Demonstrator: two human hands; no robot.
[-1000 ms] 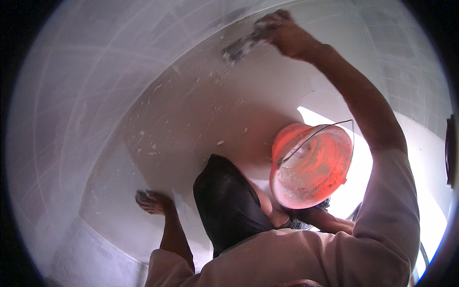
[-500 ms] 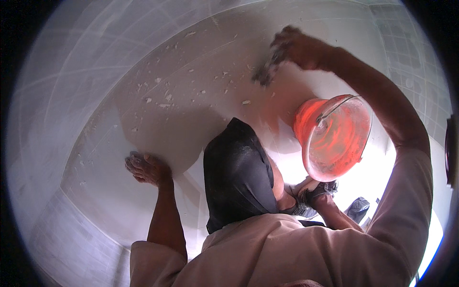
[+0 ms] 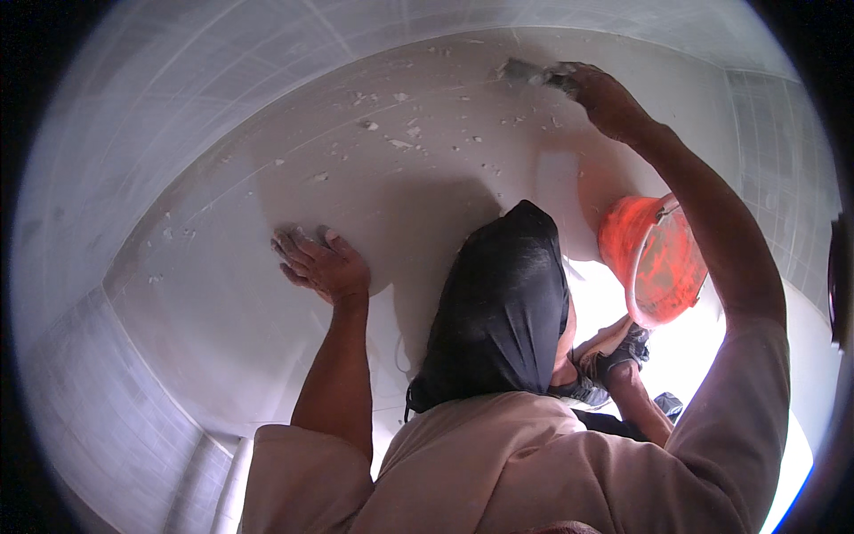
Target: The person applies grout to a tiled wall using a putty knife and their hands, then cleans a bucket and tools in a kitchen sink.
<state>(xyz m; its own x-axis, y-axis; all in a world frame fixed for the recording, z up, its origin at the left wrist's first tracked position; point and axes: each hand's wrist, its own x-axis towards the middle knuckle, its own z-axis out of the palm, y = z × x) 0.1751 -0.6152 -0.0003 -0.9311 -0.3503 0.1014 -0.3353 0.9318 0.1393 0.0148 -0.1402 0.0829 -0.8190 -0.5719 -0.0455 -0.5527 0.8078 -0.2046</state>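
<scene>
Over the far part of the grey floor (image 3: 294, 356), my right hand (image 3: 609, 100) grips a scraper (image 3: 527, 73) with a flat, smeared grey blade pointing left. Its handle is mostly hidden in my fingers. My left hand (image 3: 325, 265) is open, fingers spread and dusted white, lying flat on the floor and holding nothing. Pale crumbs (image 3: 400, 142) of scraped material lie scattered between the two hands. My bent knee in black cloth (image 3: 498, 303) rises between my arms.
An orange-red bucket (image 3: 632, 233) with a wire handle stands to the right, partly behind my right forearm. My shoes (image 3: 623, 356) are below it. Grey tiled walls (image 3: 205, 80) close in the floor at the far side, left and right (image 3: 774, 151).
The whole view has shifted, so bucket and knee sit farther right. The scraper appears higher in the picture, its blade turned from down-left to left. My left hand remains flat on the floor.
</scene>
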